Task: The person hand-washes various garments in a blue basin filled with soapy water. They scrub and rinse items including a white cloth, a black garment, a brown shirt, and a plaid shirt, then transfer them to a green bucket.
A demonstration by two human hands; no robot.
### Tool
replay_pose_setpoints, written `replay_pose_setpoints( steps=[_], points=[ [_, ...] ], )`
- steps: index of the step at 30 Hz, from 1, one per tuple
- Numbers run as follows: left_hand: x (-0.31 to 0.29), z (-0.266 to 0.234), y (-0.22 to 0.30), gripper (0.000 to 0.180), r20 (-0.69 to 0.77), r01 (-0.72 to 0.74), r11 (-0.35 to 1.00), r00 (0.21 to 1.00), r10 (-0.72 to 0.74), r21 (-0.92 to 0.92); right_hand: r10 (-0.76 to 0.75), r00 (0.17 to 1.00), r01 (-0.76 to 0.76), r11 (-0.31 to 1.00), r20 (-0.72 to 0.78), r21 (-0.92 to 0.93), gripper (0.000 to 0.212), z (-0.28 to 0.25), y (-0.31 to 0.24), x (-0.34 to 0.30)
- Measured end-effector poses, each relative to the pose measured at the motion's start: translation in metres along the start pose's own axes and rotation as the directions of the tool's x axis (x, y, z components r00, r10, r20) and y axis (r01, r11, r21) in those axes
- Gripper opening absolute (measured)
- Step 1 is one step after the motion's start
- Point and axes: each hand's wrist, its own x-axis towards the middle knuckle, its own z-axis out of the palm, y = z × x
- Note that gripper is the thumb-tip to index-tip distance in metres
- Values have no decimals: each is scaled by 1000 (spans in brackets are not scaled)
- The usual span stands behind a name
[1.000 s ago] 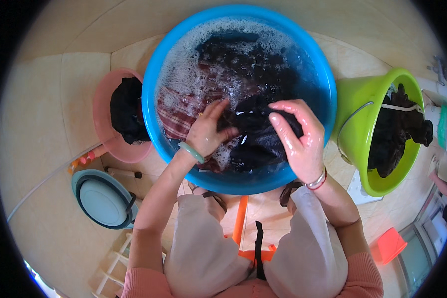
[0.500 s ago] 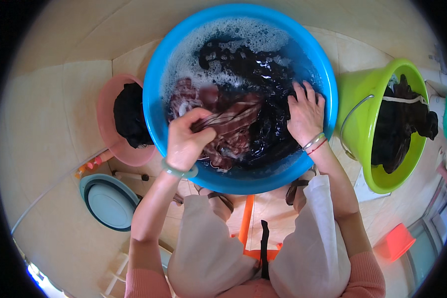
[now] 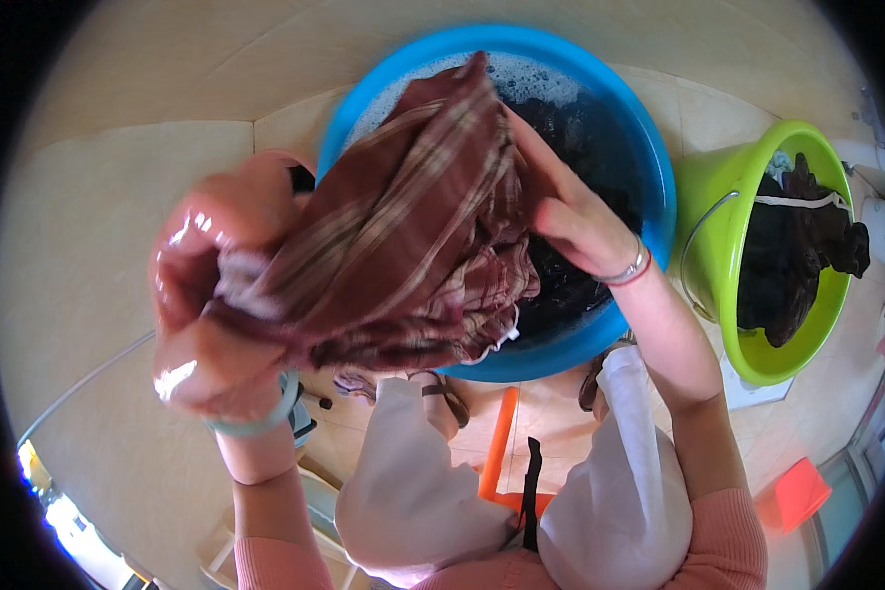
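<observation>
A wet maroon garment [image 3: 393,216] with pale plaid stripes is lifted above the large blue basin [image 3: 664,197], which holds sudsy water and dark clothes [image 3: 580,138]. My left hand [image 3: 216,295], wet and raised at the left, is closed around the bunched end of the garment. At its right side my right hand [image 3: 585,231] holds the cloth, with its thumb showing and some fingers hidden behind the fabric. A short white cord [image 3: 501,339] hangs from the garment's lower edge.
To the right a lime-green bucket [image 3: 703,216] contains dark clothing [image 3: 801,246]. The pink basin [image 3: 280,157] at left is mostly hidden behind my left hand and the garment. An orange object [image 3: 801,492] lies at the lower right. My knees [image 3: 610,472] are below the blue basin.
The maroon garment has come up out of the water. My left hand has moved up and left with it, while my right hand has left the dark clothes and taken the garment's right side.
</observation>
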Motion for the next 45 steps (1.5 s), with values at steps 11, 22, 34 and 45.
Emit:
replay_pose_setpoints(
  steps=[11, 22, 34, 45],
  points=[
    [13, -30, -82, 27, -299, 278, 955, 907, -296, -102, -341, 901, 152, 825, -266, -544, 66, -29, 1, -12],
    [-12, -13, -248, 61, -265, 357, 868, 924, -274, 346, -151, 875, -477, -105, -460, -873, 82, -41, 56, -2],
    [-22, 18, -284, 85, -291, 261, 765, 951, -101, 589, -64, 862, -494, -331, -503, -804, 58, -98, 123, 37],
    [-34, 27, -207, 86, -73, 105, 305, 851, -519, -946, -398, 902, 129, 619, -169, -774, 36, -3, 39, 18]
  ],
)
